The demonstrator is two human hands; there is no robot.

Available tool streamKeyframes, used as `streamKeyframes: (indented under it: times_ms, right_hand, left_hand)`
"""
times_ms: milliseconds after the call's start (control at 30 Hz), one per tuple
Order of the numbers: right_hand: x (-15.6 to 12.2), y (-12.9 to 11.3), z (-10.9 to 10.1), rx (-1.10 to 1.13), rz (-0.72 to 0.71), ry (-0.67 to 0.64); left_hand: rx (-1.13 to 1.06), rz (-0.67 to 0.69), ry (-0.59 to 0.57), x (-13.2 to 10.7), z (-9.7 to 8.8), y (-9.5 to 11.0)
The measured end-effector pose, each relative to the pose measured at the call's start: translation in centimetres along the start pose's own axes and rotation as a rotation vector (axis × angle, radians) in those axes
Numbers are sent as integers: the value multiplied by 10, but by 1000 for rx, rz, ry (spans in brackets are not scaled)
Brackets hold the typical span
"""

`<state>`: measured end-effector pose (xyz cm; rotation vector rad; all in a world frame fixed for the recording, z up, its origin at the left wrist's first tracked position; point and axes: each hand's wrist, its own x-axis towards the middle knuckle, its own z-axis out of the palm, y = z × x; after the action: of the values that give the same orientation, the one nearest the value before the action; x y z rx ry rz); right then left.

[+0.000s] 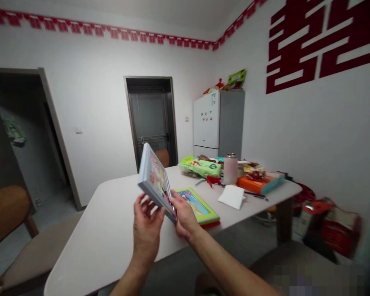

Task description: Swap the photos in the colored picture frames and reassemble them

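Above the table, my two hands hold up a light grey picture frame (pixel 156 176), tilted with its picture side turned to the right. My right hand (pixel 185 213) grips its lower right corner, thumb on the front. The fingers of my left hand (pixel 148 224) are curled against its lower edge and back, with the fingertips partly hidden. Just behind my right hand, a picture frame with a lime green border (pixel 208 216) lies flat on a red item (pixel 211 225) at the table's near edge.
On the white table (pixel 111 222) stand a pink bottle (pixel 230 169), a green packet (pixel 202 167), an orange box (pixel 260 183) and folded white paper (pixel 232 196). Chairs (pixel 8 213) flank the table at the left. A fridge (pixel 206 123) stands in the far corner; bags (pixel 339 230) sit on the floor right.
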<state>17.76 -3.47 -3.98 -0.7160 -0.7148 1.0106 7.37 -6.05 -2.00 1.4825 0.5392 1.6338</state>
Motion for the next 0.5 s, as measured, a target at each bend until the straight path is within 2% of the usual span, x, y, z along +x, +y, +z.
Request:
streamKeyframes:
  times_ms: [67,133,233,367,500]
  right_hand:
    - [13,-13,-22,-267,-77,65]
    - [26,-25,-47,-485,-111,113]
    - [41,-37,-84,-612,-96,175]
    - [51,-41,-123,-777,-52,215]
    - [52,-35,-146,-922,3,255]
  left_hand:
    - [-19,-99,-58,12,2,-1]
    - [-102,-224,-76,21,4,-14]
    - [-14,-331,-101,22,10,-51]
    - [216,-405,-190,8,18,-100]
    - [369,-435,-205,-2,22,-123]
